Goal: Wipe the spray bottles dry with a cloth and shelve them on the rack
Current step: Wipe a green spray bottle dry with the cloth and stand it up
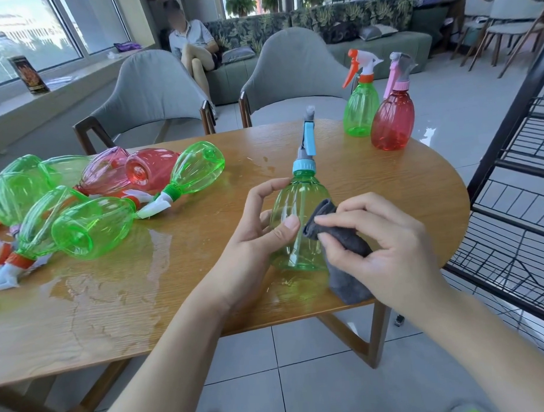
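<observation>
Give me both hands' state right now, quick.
Left hand: grips the green spray bottle, upright.
Right hand: pinches the grey cloth against the bottle.

Illumination: bright daylight entering through the windows point(27, 38) at upper left. The view outside is overexposed and washed out. The wet table point(206, 300) carries broad glare patches and reflections along its left half. The floor point(428, 135) beyond the table shows a white reflection. Shadows are soft and faint. Focus is sharp at centre; the far background is slightly soft. Wide-angle distortion bends the rack point(511, 197) and the table rim near the edges.
</observation>
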### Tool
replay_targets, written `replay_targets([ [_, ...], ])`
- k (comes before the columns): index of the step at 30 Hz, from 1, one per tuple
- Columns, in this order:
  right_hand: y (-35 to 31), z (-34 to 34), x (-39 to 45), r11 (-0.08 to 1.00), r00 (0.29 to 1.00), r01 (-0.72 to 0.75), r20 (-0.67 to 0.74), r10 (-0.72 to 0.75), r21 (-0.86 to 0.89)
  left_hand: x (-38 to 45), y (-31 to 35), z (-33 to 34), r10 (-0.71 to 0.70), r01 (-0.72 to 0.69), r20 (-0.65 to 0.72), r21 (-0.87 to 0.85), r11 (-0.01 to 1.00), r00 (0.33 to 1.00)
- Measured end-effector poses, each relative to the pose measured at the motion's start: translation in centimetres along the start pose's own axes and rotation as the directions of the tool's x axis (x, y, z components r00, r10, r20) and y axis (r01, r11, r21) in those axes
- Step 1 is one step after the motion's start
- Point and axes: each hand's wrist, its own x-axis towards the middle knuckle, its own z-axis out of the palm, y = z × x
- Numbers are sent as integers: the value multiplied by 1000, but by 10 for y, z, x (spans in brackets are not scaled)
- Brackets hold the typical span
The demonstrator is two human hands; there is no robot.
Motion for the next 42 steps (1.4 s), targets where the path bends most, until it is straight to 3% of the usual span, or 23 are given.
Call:
replay_targets([
  [11, -3, 3, -10, 971, 965, 238, 121, -234, -23, 1, -1, -1, -51, 49, -60, -30, 998, 997],
  [16, 2, -1, -16, 984, 979, 179, 96, -178, -9, -1, -1, -6, -26, 25, -35, -35, 999, 999],
  [22, 0, 0, 1, 999, 999, 37, -4, -37, -21, -3, -2, -14, 19, -26, 64, 115, 993, 998],
  [31, 1, -9, 24, 987, 989, -149, -9, 150, 67, -3, 1, -20, 34, -60, 145, 179, 982, 989],
  [38, -2, -3, 2, 997, 997, -62, -56, 60, -39, -1, 2, -13, 48, -53, 137, 31, 998, 989],
  [42, -1, 0, 3, 999, 996, -54, -68, 53, -6, 0, 4, -15, 48, -52, 139, 20, 998, 989],
])
